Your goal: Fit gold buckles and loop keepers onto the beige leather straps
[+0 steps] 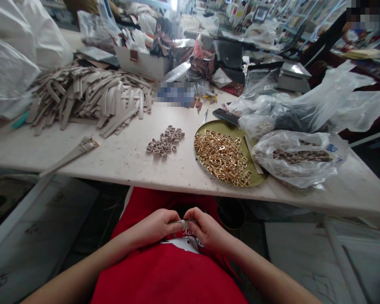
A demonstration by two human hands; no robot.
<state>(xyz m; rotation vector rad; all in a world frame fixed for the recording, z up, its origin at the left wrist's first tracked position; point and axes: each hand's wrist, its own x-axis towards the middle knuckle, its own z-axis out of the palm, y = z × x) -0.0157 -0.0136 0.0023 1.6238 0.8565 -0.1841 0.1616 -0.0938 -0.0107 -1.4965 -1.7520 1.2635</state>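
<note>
Below the table edge, in front of my red shirt, my left hand [152, 228] and my right hand [205, 230] both pinch a small pale strip loop [184, 224], probably leather, between fingers and thumbs. A heap of similar small beige loops [164, 142] lies on the white table [123, 158], out of reach of neither hand's fingers' contact. On a round brass tray [231, 137] sits a mound of small gold metal buckles [223, 157]. A clear plastic bag of brown loops [299, 154] lies right of the tray.
A large pile of beige leather strips [88, 97] covers the table's left side. Crumpled plastic bags [319, 107], a cardboard box [139, 63] and a grey bench scale [293, 76] stand behind. A dark bin [231, 213] stands below the table edge.
</note>
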